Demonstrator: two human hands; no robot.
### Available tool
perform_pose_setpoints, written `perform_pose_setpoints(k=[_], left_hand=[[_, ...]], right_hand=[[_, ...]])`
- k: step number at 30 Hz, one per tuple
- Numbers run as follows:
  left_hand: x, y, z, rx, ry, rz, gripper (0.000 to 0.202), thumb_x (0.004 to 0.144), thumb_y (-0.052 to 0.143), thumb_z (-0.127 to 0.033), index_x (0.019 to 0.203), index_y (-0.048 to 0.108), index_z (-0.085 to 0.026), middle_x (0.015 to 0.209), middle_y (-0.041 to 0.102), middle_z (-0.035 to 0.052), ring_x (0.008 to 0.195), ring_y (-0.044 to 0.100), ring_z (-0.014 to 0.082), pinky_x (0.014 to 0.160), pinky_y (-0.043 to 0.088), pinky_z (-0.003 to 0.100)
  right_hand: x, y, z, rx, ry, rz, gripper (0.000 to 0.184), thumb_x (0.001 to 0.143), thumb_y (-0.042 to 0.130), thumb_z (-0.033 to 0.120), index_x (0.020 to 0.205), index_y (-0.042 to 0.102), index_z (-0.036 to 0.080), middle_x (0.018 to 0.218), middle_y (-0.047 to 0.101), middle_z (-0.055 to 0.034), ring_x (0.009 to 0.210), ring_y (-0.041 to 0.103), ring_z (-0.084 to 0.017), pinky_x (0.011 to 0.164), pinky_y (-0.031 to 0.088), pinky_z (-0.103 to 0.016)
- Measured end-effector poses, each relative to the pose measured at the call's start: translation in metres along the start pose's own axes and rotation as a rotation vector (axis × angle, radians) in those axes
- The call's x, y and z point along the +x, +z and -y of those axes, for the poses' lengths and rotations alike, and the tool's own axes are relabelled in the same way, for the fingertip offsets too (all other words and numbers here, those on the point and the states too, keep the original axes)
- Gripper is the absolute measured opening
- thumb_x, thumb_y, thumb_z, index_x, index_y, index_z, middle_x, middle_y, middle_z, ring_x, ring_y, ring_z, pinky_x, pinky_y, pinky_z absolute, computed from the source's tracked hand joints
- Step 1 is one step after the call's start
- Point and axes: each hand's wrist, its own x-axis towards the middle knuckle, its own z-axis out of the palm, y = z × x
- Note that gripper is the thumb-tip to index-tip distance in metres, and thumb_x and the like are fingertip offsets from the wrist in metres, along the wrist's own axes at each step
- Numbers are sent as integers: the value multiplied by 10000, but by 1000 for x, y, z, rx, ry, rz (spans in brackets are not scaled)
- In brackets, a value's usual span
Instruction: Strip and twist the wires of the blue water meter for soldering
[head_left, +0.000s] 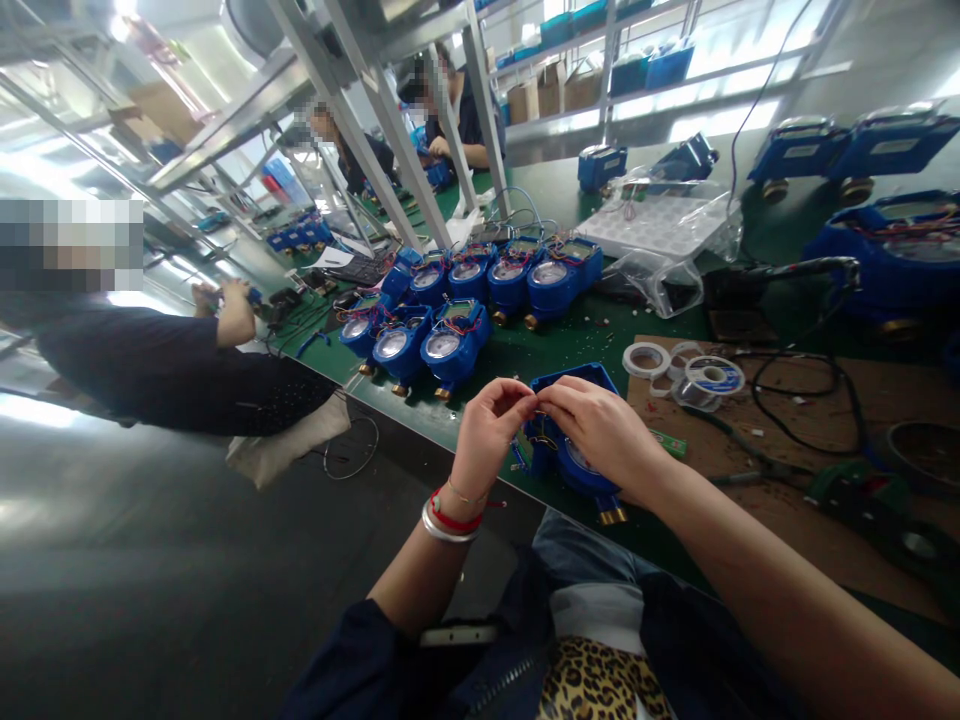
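My left hand (487,430) and my right hand (604,430) meet fingertip to fingertip over a blue water meter (570,476). Both are closed in a pinch. Whatever lies between the fingers is too small to make out. The meter rests at the bench's near edge, with a brass fitting (613,512) pointing toward me and its open blue housing (581,376) behind my fingers. My right hand hides part of its round dial. Close to my left hand stand several more blue water meters (454,345) with red wires showing.
Right of my hands, a brown board (780,500) carries white tape rolls (646,359), a solder spool (712,376) and black cables. Behind it, plastic film covers a white tray (652,225). Metal posts (379,130) rise beyond the meters. A co-worker (165,350) sits at left.
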Motion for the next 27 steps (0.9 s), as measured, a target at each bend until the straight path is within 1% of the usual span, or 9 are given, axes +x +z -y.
perform_pose_setpoints(k=[3, 5, 6, 9, 13, 16, 19, 27], left_hand=[[-3, 3, 2, 123, 73, -67, 170, 827, 674, -333, 861, 623, -174, 800, 617, 7, 732, 578, 129, 695, 469, 244], [-5, 5, 3, 186, 120, -127, 151, 837, 665, -319, 861, 624, -175, 821, 614, 10, 752, 573, 129, 709, 464, 242], [-6, 6, 4, 183, 129, -143, 145, 837, 666, -312, 857, 625, -174, 820, 614, 9, 752, 573, 127, 709, 462, 240], [-7, 7, 6, 35, 86, -143, 150, 830, 678, -304, 866, 635, -165, 783, 630, 5, 732, 592, 122, 706, 469, 238], [-3, 3, 8, -293, -43, -188, 207, 779, 731, -309, 891, 658, -151, 790, 661, 10, 722, 630, 113, 725, 490, 240], [-1, 2, 8, -475, -138, -204, 247, 722, 778, -299, 867, 665, -134, 797, 669, 17, 713, 642, 107, 706, 494, 228], [-1, 3, 6, -553, -177, -203, 265, 700, 794, -288, 862, 664, -125, 801, 674, 22, 721, 646, 107, 718, 496, 229], [0, 4, 7, -602, -195, -179, 263, 700, 799, -268, 868, 659, -123, 800, 670, 18, 730, 637, 98, 741, 489, 223]], right_hand=[[-1, 2, 0, 15, 22, -35, 130, 965, 482, 216, 974, 606, 176, 945, 645, -59, 882, 592, -191, 775, 425, -300], [-1, 2, 0, 28, 46, -62, 72, 947, 517, 211, 959, 583, 183, 913, 646, -43, 846, 594, -183, 746, 414, -289], [-2, 2, 0, 33, 53, -72, 48, 940, 531, 205, 940, 575, 186, 890, 643, -34, 824, 591, -177, 729, 406, -282], [-3, 1, 2, 43, 59, -85, 49, 932, 545, 187, 893, 575, 190, 855, 633, -14, 796, 581, -160, 714, 391, -265], [-3, -2, 2, 65, 57, -98, 46, 926, 565, 185, 897, 601, 186, 870, 641, -7, 813, 587, -149, 738, 402, -253], [-4, -2, 1, 76, 36, -93, 52, 924, 573, 190, 910, 622, 184, 899, 651, -10, 834, 594, -148, 765, 413, -250], [-4, -2, 0, 81, 12, -75, 73, 930, 566, 199, 917, 635, 183, 906, 653, -16, 841, 597, -150, 781, 418, -252], [-2, -3, 1, 84, -3, -63, 78, 927, 572, 195, 911, 647, 178, 885, 643, -13, 824, 592, -141, 764, 421, -250]])
